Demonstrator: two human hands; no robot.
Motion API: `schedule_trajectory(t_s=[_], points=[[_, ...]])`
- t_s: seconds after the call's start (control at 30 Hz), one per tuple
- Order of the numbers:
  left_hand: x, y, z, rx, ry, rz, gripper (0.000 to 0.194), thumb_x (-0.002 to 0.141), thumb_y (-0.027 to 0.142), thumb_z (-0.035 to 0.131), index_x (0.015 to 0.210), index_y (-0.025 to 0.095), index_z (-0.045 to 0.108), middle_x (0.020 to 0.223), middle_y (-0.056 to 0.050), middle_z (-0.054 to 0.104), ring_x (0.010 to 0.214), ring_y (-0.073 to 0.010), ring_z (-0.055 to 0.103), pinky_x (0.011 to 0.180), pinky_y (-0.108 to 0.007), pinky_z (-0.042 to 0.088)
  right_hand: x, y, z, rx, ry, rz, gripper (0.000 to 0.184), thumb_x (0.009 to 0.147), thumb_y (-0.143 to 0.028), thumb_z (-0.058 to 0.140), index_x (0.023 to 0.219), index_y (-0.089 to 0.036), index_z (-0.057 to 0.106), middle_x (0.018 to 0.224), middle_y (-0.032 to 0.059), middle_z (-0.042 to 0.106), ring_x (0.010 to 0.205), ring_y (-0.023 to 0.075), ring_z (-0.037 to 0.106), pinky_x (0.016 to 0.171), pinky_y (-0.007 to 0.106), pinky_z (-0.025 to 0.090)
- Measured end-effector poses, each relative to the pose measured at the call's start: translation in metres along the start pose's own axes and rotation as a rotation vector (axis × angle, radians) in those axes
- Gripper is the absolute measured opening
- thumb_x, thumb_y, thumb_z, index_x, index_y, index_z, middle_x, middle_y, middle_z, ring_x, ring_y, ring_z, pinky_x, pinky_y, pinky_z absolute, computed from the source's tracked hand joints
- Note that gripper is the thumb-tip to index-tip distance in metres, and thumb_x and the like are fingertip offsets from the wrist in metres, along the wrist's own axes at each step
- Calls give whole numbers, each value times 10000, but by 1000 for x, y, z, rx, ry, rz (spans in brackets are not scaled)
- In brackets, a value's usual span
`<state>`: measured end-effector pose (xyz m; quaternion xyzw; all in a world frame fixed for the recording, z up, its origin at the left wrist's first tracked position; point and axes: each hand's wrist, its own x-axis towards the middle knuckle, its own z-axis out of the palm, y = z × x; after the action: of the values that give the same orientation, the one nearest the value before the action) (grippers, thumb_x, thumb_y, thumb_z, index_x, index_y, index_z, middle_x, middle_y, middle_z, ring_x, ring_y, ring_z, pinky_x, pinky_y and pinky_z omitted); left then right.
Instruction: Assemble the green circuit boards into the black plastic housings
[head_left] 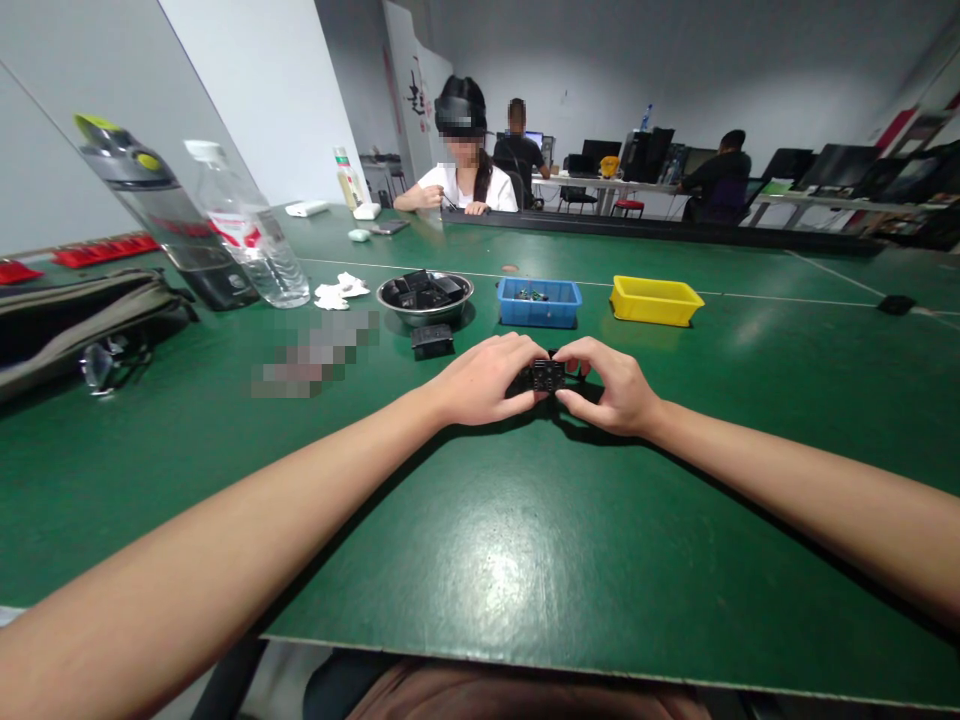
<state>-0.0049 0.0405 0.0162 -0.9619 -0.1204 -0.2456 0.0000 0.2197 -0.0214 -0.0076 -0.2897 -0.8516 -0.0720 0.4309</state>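
Between my fingertips is a small black plastic part (549,376) with a patterned face, held just above the green table (480,540). My left hand (495,380) grips its left side, thumb below and fingers on top. From the right, my right hand (611,388) pinches it with thumb and forefinger. Whether it is one piece or two joined pieces I cannot tell. A similar black block (433,341) lies on the table beyond my left hand. Behind that block stands a metal bowl (426,318) filled with black parts.
A blue bin (538,312) with small parts and a yellow bin (656,302) stand beyond my hands. To the left are crumpled tissue (341,291), a water bottle (259,245), a grey tumbler (169,215), glasses (101,368) and a bag (82,320). A person (469,170) sits opposite.
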Motion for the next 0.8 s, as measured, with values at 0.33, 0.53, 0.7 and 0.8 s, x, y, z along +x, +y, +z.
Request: schedule_trajectory(t_s=[0.33, 0.53, 0.7, 0.8], points=[[-1, 0, 0, -3, 1, 4, 284, 930, 358, 533, 1114, 145, 565, 1012, -100, 679, 911, -238, 629, 804, -362, 502, 1, -1, 0, 2, -1, -10, 303, 878, -268, 639, 1159, -205, 545, 968, 70, 670, 787, 191, 635, 693, 325, 559], [0, 0, 0, -5, -9, -9, 281, 928, 361, 530, 1108, 149, 565, 1019, -100, 678, 914, -238, 627, 807, -363, 500, 0, 0, 0, 1, -2, 5, 299, 879, -279, 635, 1156, -211, 544, 964, 66, 669, 777, 191, 630, 695, 333, 558], [0, 0, 0, -8, -16, -16, 280, 923, 356, 534, 1112, 151, 564, 1023, -98, 678, 913, -236, 627, 812, -361, 499, 0, 0, 0, 3, -10, 16, 304, 873, -291, 636, 1154, -216, 544, 956, 60, 670, 782, 196, 634, 700, 334, 556], [0, 0, 0, -10, -15, -15, 280, 923, 358, 536, 1114, 156, 562, 1017, -95, 678, 915, -236, 628, 817, -362, 499, -1, 1, 1, 12, -6, 21, 311, 870, -292, 641, 1156, -219, 545, 970, 62, 672, 788, 198, 637, 705, 334, 555]])
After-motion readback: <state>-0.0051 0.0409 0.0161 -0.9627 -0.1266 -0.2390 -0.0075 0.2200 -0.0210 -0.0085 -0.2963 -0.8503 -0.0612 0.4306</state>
